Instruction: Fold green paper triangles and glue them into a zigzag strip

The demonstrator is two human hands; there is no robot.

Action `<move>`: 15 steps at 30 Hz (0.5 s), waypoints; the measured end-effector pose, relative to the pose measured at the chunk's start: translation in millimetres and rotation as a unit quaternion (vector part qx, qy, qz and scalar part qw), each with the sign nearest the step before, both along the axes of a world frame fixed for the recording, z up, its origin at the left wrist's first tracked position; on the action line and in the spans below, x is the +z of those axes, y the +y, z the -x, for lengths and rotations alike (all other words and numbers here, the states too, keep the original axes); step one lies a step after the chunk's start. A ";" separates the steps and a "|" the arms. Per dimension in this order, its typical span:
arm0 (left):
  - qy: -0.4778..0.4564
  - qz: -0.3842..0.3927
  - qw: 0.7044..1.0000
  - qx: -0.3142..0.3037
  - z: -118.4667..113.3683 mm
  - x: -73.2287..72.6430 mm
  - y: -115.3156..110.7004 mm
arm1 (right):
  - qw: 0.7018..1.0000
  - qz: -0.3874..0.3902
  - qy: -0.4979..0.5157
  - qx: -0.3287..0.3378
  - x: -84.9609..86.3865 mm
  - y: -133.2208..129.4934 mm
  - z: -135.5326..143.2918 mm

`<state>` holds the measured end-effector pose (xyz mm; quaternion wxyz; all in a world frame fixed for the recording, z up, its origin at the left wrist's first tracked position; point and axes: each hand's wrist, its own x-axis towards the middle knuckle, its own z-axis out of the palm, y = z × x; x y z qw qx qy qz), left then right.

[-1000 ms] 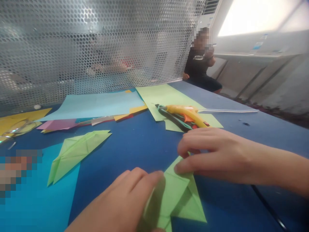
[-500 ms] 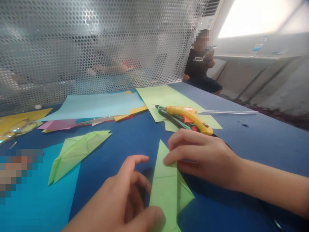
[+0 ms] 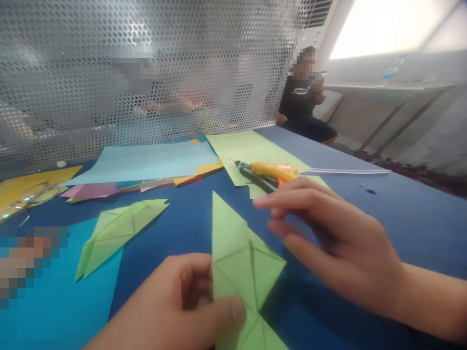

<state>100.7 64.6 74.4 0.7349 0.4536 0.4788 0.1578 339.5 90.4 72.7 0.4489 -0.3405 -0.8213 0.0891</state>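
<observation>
My left hand (image 3: 189, 296) grips a folded sheet of light green paper (image 3: 251, 272) by its left side, the thumb lying across the front. Creases run over the paper, its tip points up, and its lower part leaves the view. My right hand (image 3: 328, 233) hovers to the right of the paper, fingers apart and holding nothing. Behind that hand lies a yellow glue gun (image 3: 273, 170), partly covered by it. A second folded green paper piece (image 3: 120, 228) rests to the left of my left hand.
Light blue sheets (image 3: 153, 160) and a pale green sheet (image 3: 251, 150) lie before a perforated metal screen (image 3: 164, 58). A turquoise sheet (image 3: 73, 301) and eyeglasses (image 3: 27, 199) are at left. A person (image 3: 302, 97) sits beyond the table.
My right hand has let go of the paper and drawn away to the right. The paper has turned and shows more creased faces; my left hand now pinches it.
</observation>
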 end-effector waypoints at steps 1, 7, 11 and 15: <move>-0.031 0.004 0.999 0.015 1.2 0.6 1.0 | 0.999 0.023 0.026 -0.009 2.2 0.5 0.5; -0.023 -0.060 0.976 0.209 5.8 10.8 0.7 | 0.950 0.276 0.137 0.043 6.1 9.5 0.0; -0.027 -0.156 0.945 0.286 7.1 21.1 1.4 | 0.910 0.364 0.173 0.096 6.7 18.1 -4.0; -0.072 -0.228 0.917 0.319 8.1 24.3 2.4 | 0.933 0.315 0.132 0.110 11.5 25.1 -18.6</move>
